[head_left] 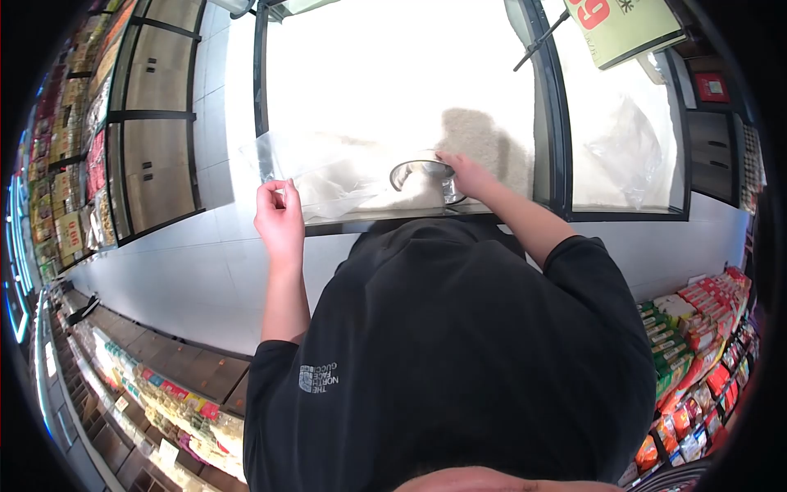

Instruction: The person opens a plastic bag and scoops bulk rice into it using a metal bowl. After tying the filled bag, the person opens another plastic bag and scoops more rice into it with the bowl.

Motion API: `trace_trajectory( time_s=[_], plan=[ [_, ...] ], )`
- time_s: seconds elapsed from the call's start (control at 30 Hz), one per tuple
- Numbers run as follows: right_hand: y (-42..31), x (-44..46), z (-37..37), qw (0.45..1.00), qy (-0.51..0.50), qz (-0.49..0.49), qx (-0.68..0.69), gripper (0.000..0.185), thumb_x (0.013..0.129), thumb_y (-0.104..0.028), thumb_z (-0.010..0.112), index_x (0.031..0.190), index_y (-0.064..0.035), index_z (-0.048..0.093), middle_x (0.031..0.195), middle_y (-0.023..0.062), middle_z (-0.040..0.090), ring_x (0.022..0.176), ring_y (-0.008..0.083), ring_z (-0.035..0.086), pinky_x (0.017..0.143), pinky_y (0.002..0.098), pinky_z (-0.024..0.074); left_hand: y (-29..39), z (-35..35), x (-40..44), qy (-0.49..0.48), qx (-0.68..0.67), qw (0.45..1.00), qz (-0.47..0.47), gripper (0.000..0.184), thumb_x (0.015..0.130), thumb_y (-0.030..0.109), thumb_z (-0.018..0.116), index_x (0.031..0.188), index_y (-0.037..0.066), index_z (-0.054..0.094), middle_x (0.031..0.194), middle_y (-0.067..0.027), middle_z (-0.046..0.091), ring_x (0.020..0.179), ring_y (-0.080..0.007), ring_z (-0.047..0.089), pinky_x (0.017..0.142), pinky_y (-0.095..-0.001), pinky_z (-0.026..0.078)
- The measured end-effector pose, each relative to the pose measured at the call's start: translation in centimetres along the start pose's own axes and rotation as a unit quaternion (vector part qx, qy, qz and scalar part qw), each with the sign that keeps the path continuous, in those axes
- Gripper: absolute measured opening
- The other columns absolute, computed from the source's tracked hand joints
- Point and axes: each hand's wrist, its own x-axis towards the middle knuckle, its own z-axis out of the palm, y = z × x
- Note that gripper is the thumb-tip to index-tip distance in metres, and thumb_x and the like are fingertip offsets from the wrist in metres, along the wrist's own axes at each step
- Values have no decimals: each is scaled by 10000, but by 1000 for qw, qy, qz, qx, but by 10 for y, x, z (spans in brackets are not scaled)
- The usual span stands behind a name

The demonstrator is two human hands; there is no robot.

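Observation:
My left hand (280, 211) is closed in a pinch on the edge of a clear plastic bag (332, 182), which stretches to the right over the front of the bin. My right hand (466, 175) has its fingers wrapped round the rim of a shiny metal scoop (422, 175). The scoop is low over the white grain (484, 135) near the bin's front edge. Glare washes out most of the grain, and a shadow falls on it beyond the scoop. Whether anything lies inside the bag is hard to tell.
A dark frame bar (552, 123) divides this bin from a second one at the right, where another clear bag (627, 148) lies. A price sign (625, 29) on a black arm hangs at the top right. Shelves of packaged goods (697, 328) stand at the lower right.

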Motion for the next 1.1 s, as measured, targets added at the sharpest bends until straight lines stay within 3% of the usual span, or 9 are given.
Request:
trace_trajectory(
  time_s=[0.13, 0.23, 0.4, 0.53, 0.67, 0.8, 0.9, 1.07, 1.1],
  plan=[
    [38, 36, 15, 975, 32, -139, 169, 659, 834, 70, 570, 1446, -171, 533, 1348, 180, 620, 1245, 372, 607, 1030, 422, 514, 6, 13, -5, 2, 32, 999, -33, 186, 946, 216, 743, 934, 61, 641, 606, 29, 447, 578, -74, 389, 549, -268, 380],
    [48, 30, 10, 976, 81, -96, 178, 650, 803, 83, 593, 1418, -122, 554, 1365, 204, 620, 1270, 361, 596, 1065, 404, 491, 19, 24, -7, 6, 42, 998, -52, 207, 940, 238, 754, 930, 63, 645, 609, 31, 470, 579, -77, 407, 558, -273, 391],
    [56, 1, -20, 912, 34, 106, 395, 709, 858, 14, 573, 1525, -181, 434, 1262, 143, 647, 974, 230, 724, 651, 377, 648, 21, 44, -11, -5, 40, 998, -55, 239, 933, 266, 762, 922, 59, 642, 611, 29, 487, 580, -77, 427, 569, -276, 406],
    [63, -32, -37, 818, 60, 123, 559, 700, 894, 8, 537, 1539, -149, 315, 1354, 134, 555, 1078, 255, 683, 695, 403, 671, 25, 70, -9, -34, 20, 998, -51, 224, 943, 247, 749, 931, 54, 637, 614, 21, 500, 572, -77, 437, 565, -279, 408],
    [63, -69, -52, 779, 69, 142, 607, 755, 873, -2, 538, 1554, -187, 269, 1341, 117, 542, 1074, 224, 674, 645, 311, 652, 39, 98, -13, -66, -2, 997, -39, 196, 960, 218, 716, 965, 47, 622, 619, 3, 527, 578, -84, 469, 570, -281, 424],
    [54, -104, -68, 801, 112, 100, 580, 746, 861, 1, 538, 1525, -169, 245, 1333, 150, 490, 1148, 278, 617, 703, 390, 657, 55, 124, -19, -93, -6, 996, -19, 199, 962, 222, 709, 964, 46, 616, 605, -8, 537, 561, -90, 477, 565, -297, 441],
    [50, -113, -63, 762, 121, 61, 633, 773, 867, 10, 529, 1528, -183, 179, 1364, 156, 452, 1187, 315, 590, 749, 448, 656, 69, 139, -29, -110, 2, 994, -14, 210, 962, 229, 710, 961, 45, 609, 595, -2, 531, 549, -92, 465, 558, -301, 441],
    [18, -126, -87, 692, 37, 109, 712, 775, 872, 12, 495, 1529, -195, 139, 1451, 197, 410, 1246, 374, 575, 829, 573, 629, 70, 169, -47, -122, 30, 989, 76, 190, 957, 235, 703, 945, 81, 594, 598, -78, 596, 537, -226, 607, 567, -371, 495],
    [21, -123, -83, 690, 31, 102, 716, 779, 872, 12, 496, 1532, -196, 139, 1450, 194, 414, 1244, 374, 576, 836, 575, 627, 74, 173, -49, -127, 24, 988, 87, 185, 966, 228, 697, 946, 76, 593, 583, -63, 576, 524, -190, 566, 553, -353, 472]
  ],
)
